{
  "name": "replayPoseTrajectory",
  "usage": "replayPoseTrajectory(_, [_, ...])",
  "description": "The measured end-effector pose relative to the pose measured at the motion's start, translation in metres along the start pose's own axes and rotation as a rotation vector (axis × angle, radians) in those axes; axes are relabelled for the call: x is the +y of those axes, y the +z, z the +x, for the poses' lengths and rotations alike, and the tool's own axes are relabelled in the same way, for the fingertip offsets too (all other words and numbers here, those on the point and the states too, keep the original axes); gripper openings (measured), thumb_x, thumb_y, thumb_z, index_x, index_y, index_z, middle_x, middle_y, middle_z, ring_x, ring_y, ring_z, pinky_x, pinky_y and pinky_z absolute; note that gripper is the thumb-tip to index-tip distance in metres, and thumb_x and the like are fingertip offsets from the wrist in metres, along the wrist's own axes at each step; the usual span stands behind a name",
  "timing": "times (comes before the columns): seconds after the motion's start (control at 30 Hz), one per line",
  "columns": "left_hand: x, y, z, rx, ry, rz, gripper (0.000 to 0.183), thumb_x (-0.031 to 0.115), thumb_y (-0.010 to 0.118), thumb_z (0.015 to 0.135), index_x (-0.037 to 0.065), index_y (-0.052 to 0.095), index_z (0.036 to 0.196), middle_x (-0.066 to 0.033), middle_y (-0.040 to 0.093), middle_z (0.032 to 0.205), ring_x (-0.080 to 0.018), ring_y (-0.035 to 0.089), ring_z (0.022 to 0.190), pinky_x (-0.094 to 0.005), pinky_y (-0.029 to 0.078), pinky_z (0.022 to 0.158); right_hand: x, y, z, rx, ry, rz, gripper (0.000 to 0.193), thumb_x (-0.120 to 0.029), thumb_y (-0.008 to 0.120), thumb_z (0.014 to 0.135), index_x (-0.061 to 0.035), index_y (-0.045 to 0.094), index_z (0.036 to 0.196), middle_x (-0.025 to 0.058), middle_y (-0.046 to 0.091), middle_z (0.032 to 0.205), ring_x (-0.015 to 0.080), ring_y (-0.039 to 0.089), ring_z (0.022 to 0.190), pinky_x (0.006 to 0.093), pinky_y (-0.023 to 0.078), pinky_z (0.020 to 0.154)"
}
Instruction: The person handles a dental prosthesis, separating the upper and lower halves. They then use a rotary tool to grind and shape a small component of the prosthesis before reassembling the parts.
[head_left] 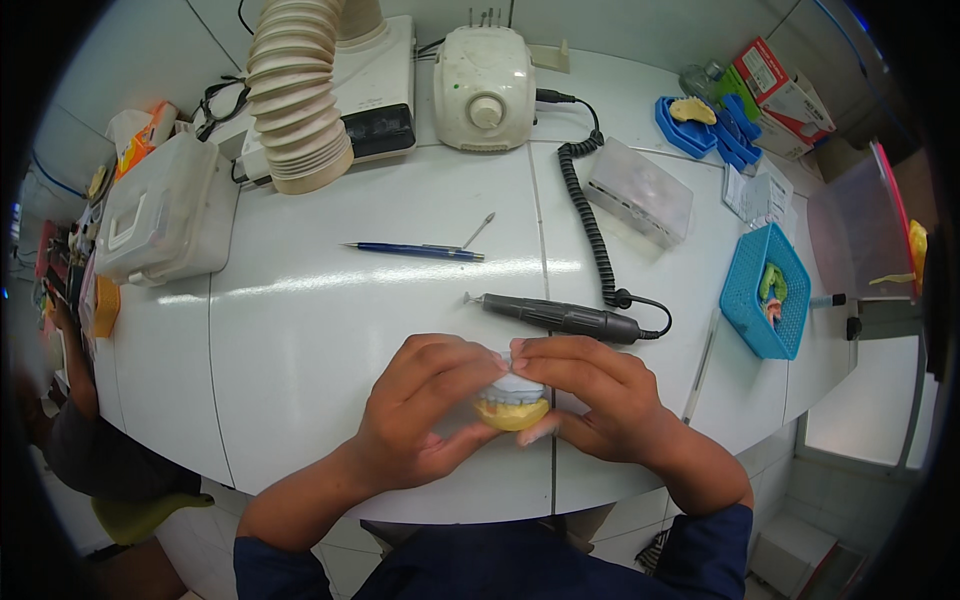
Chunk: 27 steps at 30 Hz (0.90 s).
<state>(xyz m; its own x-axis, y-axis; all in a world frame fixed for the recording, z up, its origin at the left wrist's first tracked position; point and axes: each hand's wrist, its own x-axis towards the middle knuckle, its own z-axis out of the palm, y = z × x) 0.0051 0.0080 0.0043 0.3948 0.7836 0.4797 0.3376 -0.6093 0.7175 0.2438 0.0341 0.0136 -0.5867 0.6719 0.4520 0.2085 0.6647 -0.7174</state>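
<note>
Near the table's front edge, a pair of dental casts is held together between my two hands. The upper one is a pale grey-white plaster cast, and its teeth meet a yellow plaster cast below. My left hand grips the pair from the left, fingers on top and thumb low by the yellow part. From the right, my right hand closes on it in the same way. Just beyond my fingers lies a dark handpiece with a small tip. Farther off rest a blue mechanical pencil and a small bur.
A coiled cord runs from the handpiece to a cream control box. A ribbed suction hose hangs at the back left, near a plastic case. On the right are a clear box and a blue basket. Another person's arm shows at far left.
</note>
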Motion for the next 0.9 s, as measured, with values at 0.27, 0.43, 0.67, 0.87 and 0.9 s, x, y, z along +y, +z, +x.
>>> replayPoseTrajectory(0.27, [-0.0007, 0.0005, -0.0007, 0.002, 0.009, 0.052, 0.052, 0.015, 0.087, 0.072, 0.003, 0.068, 0.120, -0.0118, 0.065, 0.115, -0.0307, 0.063, 0.102, -0.0403, 0.052, 0.088, 0.0015, -0.0007, -0.0001, -0.019, 0.030, 0.017, 0.054, -0.013, 0.088, 0.072, 0.0022, 0.064, 0.119, 0.0177, 0.068, 0.119, 0.0327, 0.071, 0.107, 0.0376, 0.061, 0.089])
replayPoseTrajectory(0.43, [-0.0004, 0.0015, -0.0040, 0.016, -0.001, 0.076, 0.053, 0.024, 0.089, 0.072, 0.003, 0.071, 0.117, -0.0106, 0.066, 0.111, -0.0292, 0.062, 0.099, -0.0399, 0.052, 0.086, -0.0003, -0.0027, -0.0006, -0.050, 0.091, 0.055, 0.055, -0.014, 0.088, 0.073, -0.0006, 0.065, 0.121, 0.0163, 0.069, 0.121, 0.0316, 0.071, 0.109, 0.0375, 0.061, 0.091])
replayPoseTrajectory(0.67, [0.0029, 0.0009, -0.0055, 0.052, 0.031, 0.119, 0.055, 0.030, 0.093, 0.067, 0.005, 0.074, 0.112, -0.0068, 0.067, 0.104, -0.0256, 0.060, 0.090, -0.0371, 0.050, 0.080, 0.0023, -0.0020, -0.0032, -0.206, 0.317, 0.329, 0.053, -0.001, 0.078, 0.081, -0.0040, 0.059, 0.130, 0.0145, 0.064, 0.136, 0.0322, 0.063, 0.126, 0.0405, 0.055, 0.105])
replayPoseTrajectory(0.87, [0.0027, 0.0012, -0.0053, 0.072, 0.032, 0.109, 0.056, 0.032, 0.095, 0.066, 0.005, 0.075, 0.110, -0.0061, 0.068, 0.100, -0.0241, 0.060, 0.087, -0.0352, 0.050, 0.075, 0.0027, -0.0040, -0.0017, -0.271, 0.392, 0.414, 0.054, 0.000, 0.076, 0.083, -0.0041, 0.057, 0.134, 0.0157, 0.065, 0.134, 0.0349, 0.064, 0.125, 0.0417, 0.052, 0.106])
replayPoseTrajectory(0.9, [0.0025, 0.0010, -0.0054, 0.071, 0.028, 0.103, 0.056, 0.033, 0.095, 0.066, 0.005, 0.075, 0.111, -0.0063, 0.068, 0.099, -0.0239, 0.060, 0.086, -0.0347, 0.050, 0.074, 0.0029, -0.0048, -0.0018, -0.287, 0.413, 0.425, 0.054, -0.002, 0.076, 0.084, -0.0040, 0.057, 0.134, 0.0159, 0.065, 0.134, 0.0352, 0.064, 0.124, 0.0416, 0.053, 0.106])
